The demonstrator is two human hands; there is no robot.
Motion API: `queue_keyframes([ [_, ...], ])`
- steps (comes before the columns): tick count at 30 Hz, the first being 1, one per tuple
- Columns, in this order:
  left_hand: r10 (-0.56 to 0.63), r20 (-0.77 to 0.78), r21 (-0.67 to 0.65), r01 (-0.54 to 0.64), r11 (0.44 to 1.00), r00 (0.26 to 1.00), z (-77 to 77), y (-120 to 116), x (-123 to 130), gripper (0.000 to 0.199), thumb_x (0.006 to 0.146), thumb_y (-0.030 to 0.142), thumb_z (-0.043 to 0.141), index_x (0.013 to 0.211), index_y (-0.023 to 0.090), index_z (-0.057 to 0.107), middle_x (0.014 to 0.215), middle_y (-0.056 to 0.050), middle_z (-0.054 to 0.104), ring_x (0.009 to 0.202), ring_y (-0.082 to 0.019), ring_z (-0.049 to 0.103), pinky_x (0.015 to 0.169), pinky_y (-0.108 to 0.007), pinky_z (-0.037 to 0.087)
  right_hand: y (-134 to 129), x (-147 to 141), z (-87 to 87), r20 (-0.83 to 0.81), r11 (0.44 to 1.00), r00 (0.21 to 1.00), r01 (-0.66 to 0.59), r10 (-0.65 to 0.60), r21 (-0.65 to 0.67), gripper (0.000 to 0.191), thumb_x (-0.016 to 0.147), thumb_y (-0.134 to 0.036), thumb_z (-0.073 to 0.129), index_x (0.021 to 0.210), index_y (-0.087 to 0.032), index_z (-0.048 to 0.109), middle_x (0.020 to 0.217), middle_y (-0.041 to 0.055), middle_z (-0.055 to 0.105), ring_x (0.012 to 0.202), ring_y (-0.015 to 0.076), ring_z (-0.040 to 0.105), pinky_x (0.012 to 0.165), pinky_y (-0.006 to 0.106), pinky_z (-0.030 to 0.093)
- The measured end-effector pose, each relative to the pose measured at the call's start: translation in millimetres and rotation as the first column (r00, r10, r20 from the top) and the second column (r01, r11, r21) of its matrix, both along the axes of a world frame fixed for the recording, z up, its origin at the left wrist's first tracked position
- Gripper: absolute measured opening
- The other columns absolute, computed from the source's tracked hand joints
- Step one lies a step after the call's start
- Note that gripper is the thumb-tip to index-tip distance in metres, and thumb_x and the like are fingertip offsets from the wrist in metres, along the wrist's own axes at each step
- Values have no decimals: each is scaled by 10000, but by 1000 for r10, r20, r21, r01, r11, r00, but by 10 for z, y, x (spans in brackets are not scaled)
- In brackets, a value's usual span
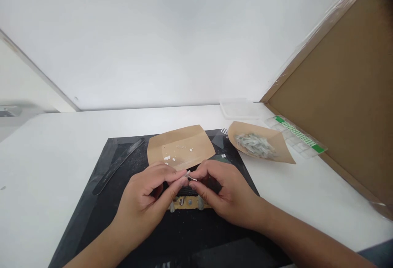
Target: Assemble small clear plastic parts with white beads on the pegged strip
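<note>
A dark, slender file (118, 166) lies aslant on a black mat (181, 235), left of a person at work. The left hand (147, 194) pinches a tiny pale-and-dark piece (188, 175), too small to identify, between thumb and finger, just in front of a brown paper sheet (176, 139) dotted with white bits. Beneath the fingertips rests a yellowish strip (194, 204). The right hand (227, 188) grips the piece's other side, thumb against finger. Farther right, translucent slivers (254, 144) fill a brown paper holder (283, 151) beside a green-banded clear sheet (302, 137).
</note>
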State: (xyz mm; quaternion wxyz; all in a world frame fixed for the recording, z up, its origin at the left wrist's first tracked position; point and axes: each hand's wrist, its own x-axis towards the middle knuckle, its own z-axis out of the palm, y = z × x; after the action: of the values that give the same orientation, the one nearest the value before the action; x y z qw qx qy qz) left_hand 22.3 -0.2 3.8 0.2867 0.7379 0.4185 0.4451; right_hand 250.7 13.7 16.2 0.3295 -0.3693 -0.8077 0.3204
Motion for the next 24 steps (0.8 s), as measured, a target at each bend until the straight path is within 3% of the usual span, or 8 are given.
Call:
queue_keyframes([
  [10,25,31,-109,-22,994,999,-42,-2,-10,156,1020,289,672,1078,295,817,941,6,810,854,-160,760,654,-230,581,19,21,35,9,999,1000,-21,21,-39,123,1046,-289,611,1003,-205,690,872,4,719,774,136,631,728,253,458],
  [17,39,-1,-100,-39,994,999,-42,-1,-16,149,1026,290,651,1059,271,795,922,5,796,835,-152,754,617,-217,553,17,26,47,-14,992,999,-40,38,-116,123,1049,-256,586,1084,-209,695,918,1,731,799,124,648,734,242,472],
  [21,118,-51,-50,-121,991,992,-27,5,-30,153,1028,305,628,1012,246,768,885,6,779,743,-136,724,533,-214,487,13,33,51,-20,990,999,-44,42,-137,126,1050,-238,574,1105,-224,687,935,-8,743,818,115,669,746,232,486],
  [24,232,-123,60,-226,972,965,17,15,-65,127,1006,303,636,1003,235,743,854,22,752,572,-95,601,513,-228,449,13,43,45,3,992,1000,-16,16,-123,113,1051,-272,575,1089,-219,667,906,-8,730,791,120,662,723,240,484],
])
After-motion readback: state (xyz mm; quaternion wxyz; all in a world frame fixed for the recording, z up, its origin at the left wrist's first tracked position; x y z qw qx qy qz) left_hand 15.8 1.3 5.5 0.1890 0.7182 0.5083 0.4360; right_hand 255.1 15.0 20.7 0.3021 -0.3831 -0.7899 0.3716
